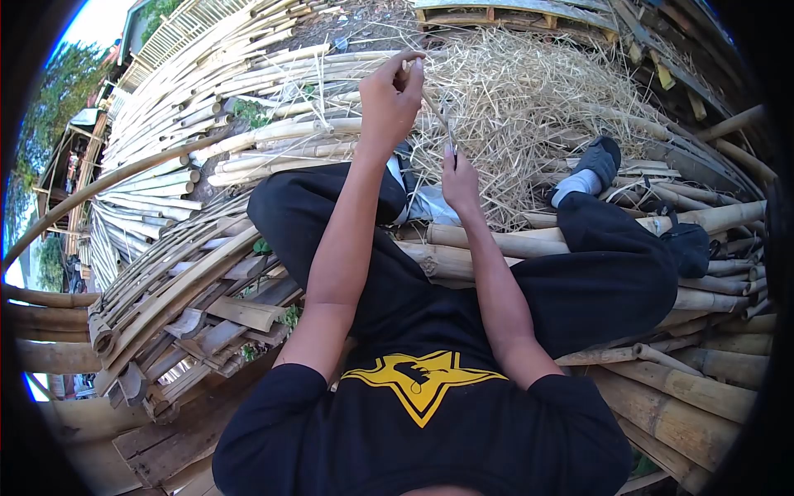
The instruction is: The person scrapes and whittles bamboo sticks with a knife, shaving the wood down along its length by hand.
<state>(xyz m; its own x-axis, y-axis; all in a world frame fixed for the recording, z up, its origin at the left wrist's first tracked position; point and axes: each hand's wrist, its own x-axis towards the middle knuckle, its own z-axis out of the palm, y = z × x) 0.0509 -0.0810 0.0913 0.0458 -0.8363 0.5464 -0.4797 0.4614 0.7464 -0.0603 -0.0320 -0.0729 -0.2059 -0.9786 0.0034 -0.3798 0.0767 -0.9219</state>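
My left hand (392,103) is raised ahead of me, its fingers closed around a thin bamboo stick (432,103). The stick slants down to the right, toward my other hand. Lower and to the right, my right hand (460,180) is closed around a knife (449,132), with the thumb up along it. The slim blade meets or crosses the lower part of the stick; exactly where they touch is too small to tell. Under and behind both hands lies a heap of pale bamboo shavings (529,107).
I sit on bamboo poles (678,405), legs bent to either side. Split bamboo pieces (190,306) are stacked at my left, with rows of cut poles (174,178) beyond. A long curved pole (99,182) crosses the left side. Wooden pallets (529,15) stand behind the shavings.
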